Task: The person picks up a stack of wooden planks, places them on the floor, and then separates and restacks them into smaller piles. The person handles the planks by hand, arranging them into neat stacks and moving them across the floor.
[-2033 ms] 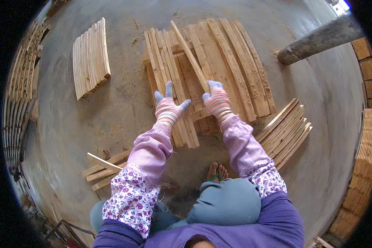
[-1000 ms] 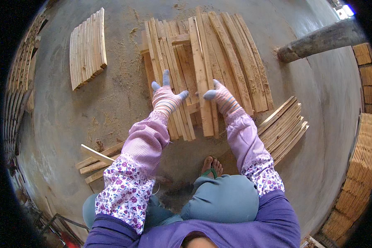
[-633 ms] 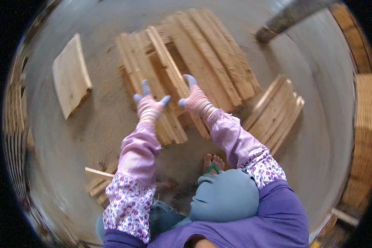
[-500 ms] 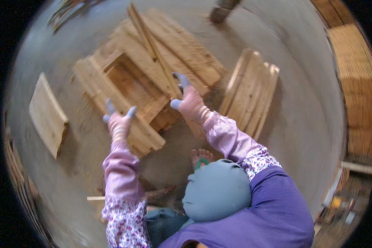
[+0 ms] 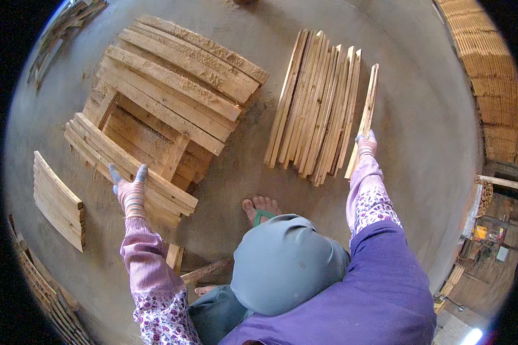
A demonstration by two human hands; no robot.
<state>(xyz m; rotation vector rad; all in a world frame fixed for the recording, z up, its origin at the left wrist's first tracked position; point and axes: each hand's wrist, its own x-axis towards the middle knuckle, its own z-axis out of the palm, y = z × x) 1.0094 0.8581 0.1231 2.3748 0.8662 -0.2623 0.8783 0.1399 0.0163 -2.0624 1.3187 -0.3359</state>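
My right hand [image 5: 366,145], in a striped glove, is closed around the near part of a narrow wooden strip [image 5: 369,106], just right of a row of similar strips [image 5: 313,103] lying side by side. My left hand [image 5: 131,190], gloved too, has its thumb and fingers spread at the near boards [image 5: 132,164] of a wooden stack; whether it presses on them I cannot tell. Wider planks [image 5: 178,69] dusted with sawdust lie across the far side of that stack. Between them a framed gap shows more boards lower down.
Short boards [image 5: 57,201] stand piled at the left. Scrap wood [image 5: 63,34] lies at the far left, and a tall stack of thin slats [image 5: 486,69] rises at the right. My foot in a green sandal [image 5: 261,210] is on the floor before the stack.
My right hand has swung from the stack to the right with the strip, which is now beside the row. My left hand has shifted slightly left and down, its fingers still spread.
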